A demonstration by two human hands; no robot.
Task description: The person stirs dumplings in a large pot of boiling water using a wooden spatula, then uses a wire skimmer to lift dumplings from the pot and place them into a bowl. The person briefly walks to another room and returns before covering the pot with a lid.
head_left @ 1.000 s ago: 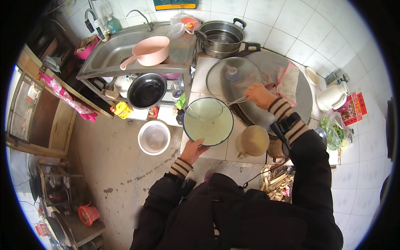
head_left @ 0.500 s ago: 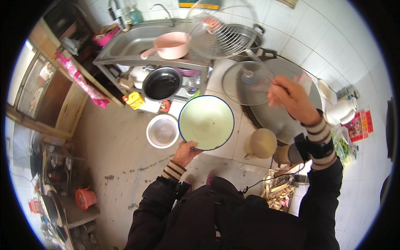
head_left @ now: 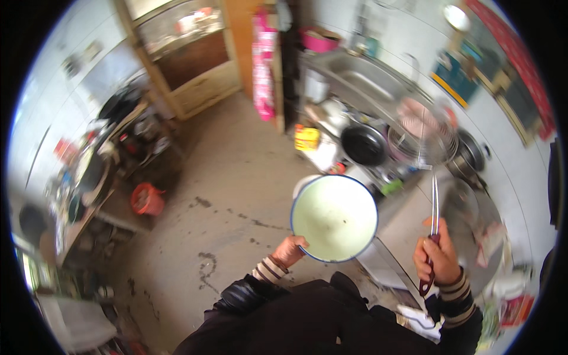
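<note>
A pale green enamel bowl (head_left: 334, 218) with a dark blue rim hangs in front of me, its inside facing up. My left hand (head_left: 288, 251) is closed on its near left rim, thumb over the edge. Some small dark spots show on the bottom of the bowl. In my right hand (head_left: 439, 254) is the dark red handle of a wire skimmer (head_left: 423, 141). Its round wire basket points away from me and overlaps a pink saucepan (head_left: 414, 112) by the sink. Between skimmer and bowl there is a gap.
Beyond the bowl, a black basin (head_left: 362, 145) sits below the steel sink (head_left: 349, 66), near a yellow bottle (head_left: 306, 137). A metal pot (head_left: 469, 155) stands on the right, behind a clear lid (head_left: 460, 198). Far left, a red basket (head_left: 147, 199) rests by a cluttered shelf.
The view has turned left, toward the door and floor. The skimmer, earlier blurred and raised over the sink and pot, now appears lower and farther right. Both hands keep their hold.
</note>
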